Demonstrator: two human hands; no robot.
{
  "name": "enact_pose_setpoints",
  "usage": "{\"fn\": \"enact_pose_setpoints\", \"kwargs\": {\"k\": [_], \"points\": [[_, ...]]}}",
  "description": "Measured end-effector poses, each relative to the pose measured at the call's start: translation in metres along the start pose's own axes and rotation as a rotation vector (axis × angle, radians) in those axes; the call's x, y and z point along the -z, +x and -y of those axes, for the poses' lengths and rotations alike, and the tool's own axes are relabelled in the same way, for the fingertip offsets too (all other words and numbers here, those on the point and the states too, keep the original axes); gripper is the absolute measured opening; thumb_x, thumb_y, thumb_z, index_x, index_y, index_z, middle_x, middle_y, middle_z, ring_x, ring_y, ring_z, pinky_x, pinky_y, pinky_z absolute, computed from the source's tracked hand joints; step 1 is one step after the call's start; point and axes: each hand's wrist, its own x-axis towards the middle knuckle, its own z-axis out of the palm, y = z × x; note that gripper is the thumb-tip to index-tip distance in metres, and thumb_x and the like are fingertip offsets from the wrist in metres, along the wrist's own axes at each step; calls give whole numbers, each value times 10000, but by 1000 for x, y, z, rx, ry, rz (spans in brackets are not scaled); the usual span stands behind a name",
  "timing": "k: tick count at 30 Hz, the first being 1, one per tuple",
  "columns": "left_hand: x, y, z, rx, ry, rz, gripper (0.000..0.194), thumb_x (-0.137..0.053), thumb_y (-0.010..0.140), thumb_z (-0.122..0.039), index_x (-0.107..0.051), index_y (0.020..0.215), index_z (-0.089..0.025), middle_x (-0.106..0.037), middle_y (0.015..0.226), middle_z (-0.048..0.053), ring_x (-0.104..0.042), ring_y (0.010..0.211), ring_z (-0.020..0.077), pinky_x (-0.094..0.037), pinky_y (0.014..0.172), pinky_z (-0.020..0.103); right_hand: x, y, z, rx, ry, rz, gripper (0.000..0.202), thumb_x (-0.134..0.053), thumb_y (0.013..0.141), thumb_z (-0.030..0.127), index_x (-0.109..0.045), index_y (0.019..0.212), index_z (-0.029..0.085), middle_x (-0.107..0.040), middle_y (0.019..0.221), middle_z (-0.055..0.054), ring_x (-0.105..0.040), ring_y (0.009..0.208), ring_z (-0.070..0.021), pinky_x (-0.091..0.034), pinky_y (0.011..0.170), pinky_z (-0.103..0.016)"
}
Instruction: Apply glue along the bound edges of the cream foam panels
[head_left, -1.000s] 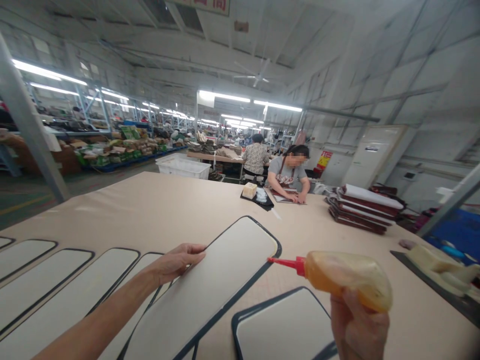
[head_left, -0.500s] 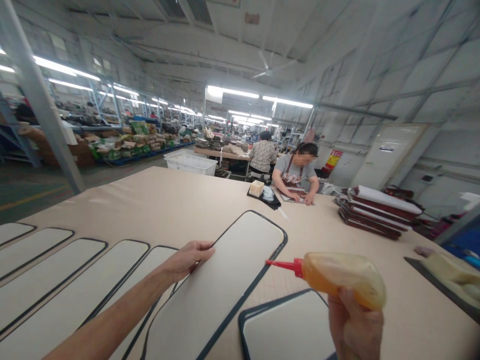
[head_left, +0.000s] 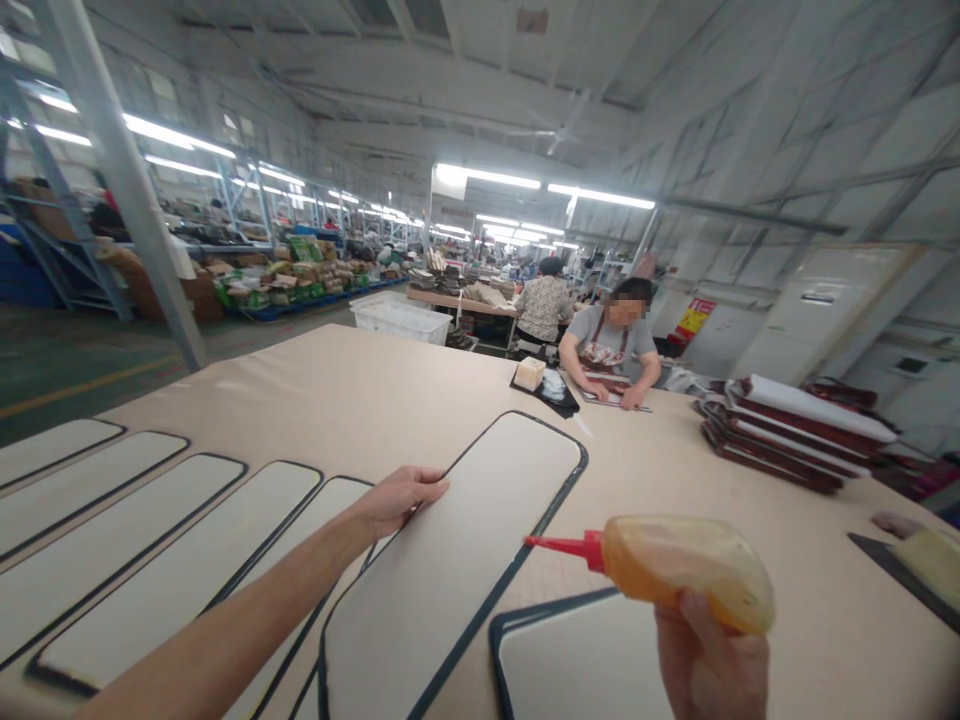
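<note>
The left hand (head_left: pixel 401 500) clamps a panel (head_left: pixel 465 550) by its left edge, seemingly steadying it above the table (head_left: pixel 330 400); the right hand (head_left: pixel 712 655) grips a bottle (head_left: pixel 686 565) sideways, its nozzle (head_left: pixel 562 546) apparently aimed at the right border (head_left: pixel 502 590).

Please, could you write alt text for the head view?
A person's right hand holds a squeeze bottle, its red nozzle at the dark edge of a pale panel gripped by the left hand; similar panels lie on the table.
</note>
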Motion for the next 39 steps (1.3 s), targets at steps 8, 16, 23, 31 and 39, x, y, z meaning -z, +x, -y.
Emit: {"fn": "enact_pose_setpoints", "kwargs": {"k": [8,16,23,31,39], "points": [[-2,8,-2,-8,-119,1,430,-841,484,-312,-696,816,-81,-712,666,69,-619,587,160,-479,590,253,-2,-10,-2,-36,-18,61,293,-814,603,275,-686,843,165,-680,707,-46,-646,639,-196,-562,619,-296],[0,11,-6,-19,-147,-45,347,-829,504,-269,-685,754,-77,-704,639,70,-609,555,152,-491,582,258,-2,-16,-5,-86,-22,81,522,-819,584,289,-648,1064,178,-697,845,-83,-662,804,-273,-567,664,-361],[3,17,-10,-8,-150,-86,182,-763,624,-206,-684,727,-79,-693,600,72,-622,558,169,-505,587,278,-5,-24,-5,-111,-2,97,551,-827,576,286,-643,1085,185,-698,815,-75,-667,757,-251,-566,632,-325],[10,25,-15,5,-145,-125,166,-772,622,-187,-685,709,-76,-688,585,71,-618,538,172,-508,571,285,1,-33,-11,-138,-53,168,573,-812,610,305,-615,1138,201,-696,800,-75,-659,685,-241,-567,617,-349],[22,34,-18,-25,-163,-113,205,-794,609,-204,-689,722,-68,-684,568,75,-625,539,180,-504,567,282,11,-40,-19,-219,-31,192,553,-799,631,289,-615,1146,203,-696,856,-97,-668,771,-269,-561,707,-402]]}}
